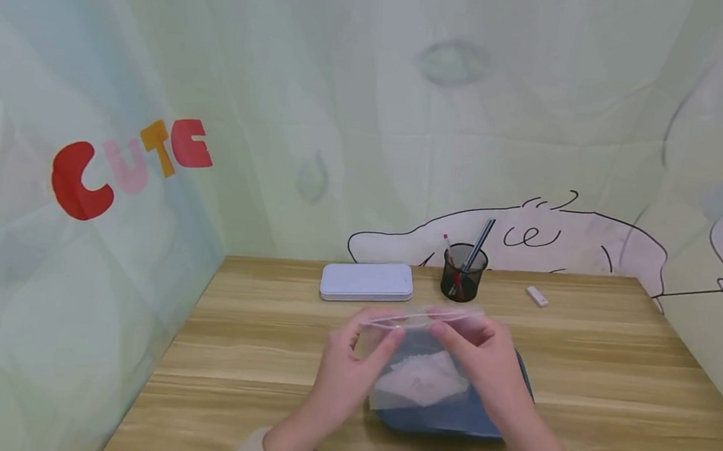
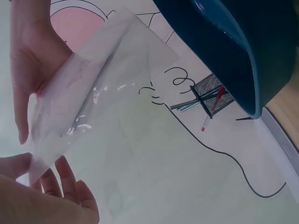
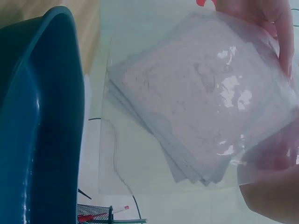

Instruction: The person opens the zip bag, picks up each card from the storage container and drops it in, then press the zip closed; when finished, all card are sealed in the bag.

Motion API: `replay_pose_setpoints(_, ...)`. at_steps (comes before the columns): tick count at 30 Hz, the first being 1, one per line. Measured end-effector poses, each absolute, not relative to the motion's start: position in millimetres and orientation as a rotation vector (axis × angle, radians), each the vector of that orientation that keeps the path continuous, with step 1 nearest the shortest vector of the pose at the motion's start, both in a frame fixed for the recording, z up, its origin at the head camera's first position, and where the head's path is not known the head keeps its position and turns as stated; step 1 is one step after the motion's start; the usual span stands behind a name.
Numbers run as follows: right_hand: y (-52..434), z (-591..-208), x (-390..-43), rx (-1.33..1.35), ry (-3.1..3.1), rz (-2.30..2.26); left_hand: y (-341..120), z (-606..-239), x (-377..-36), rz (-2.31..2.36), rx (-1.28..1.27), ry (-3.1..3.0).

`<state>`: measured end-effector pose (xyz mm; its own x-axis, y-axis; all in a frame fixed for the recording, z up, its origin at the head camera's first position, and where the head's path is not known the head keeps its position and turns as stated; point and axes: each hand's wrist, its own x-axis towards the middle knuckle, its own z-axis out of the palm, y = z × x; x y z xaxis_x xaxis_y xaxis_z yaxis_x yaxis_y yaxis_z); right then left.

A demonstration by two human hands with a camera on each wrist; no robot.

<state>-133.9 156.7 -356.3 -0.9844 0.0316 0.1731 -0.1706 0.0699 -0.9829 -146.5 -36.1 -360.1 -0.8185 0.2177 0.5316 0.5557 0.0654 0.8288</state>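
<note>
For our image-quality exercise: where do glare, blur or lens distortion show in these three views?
Head view: soft, even light, the desk bowed by a wide lens, and the bag hazy between the left hand and right hand. Left wrist view: white glints on the bag, and the tray close and soft. Right wrist view: bright glare patches on the bag, the tray's rim blurred.

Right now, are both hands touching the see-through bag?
Touching. In the head view the left hand and the right hand each pinch the top edge of the clear bag, fingers curled over its strip, above the blue tray.
</note>
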Motion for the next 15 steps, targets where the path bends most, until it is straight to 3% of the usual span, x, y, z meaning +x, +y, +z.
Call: replay_pose_setpoints(15,149.7,-364.6,-134.0,0.248,-2.131,2.006,-24.7,-358.0,-155.1,-2.196,-0.549,-2.079)
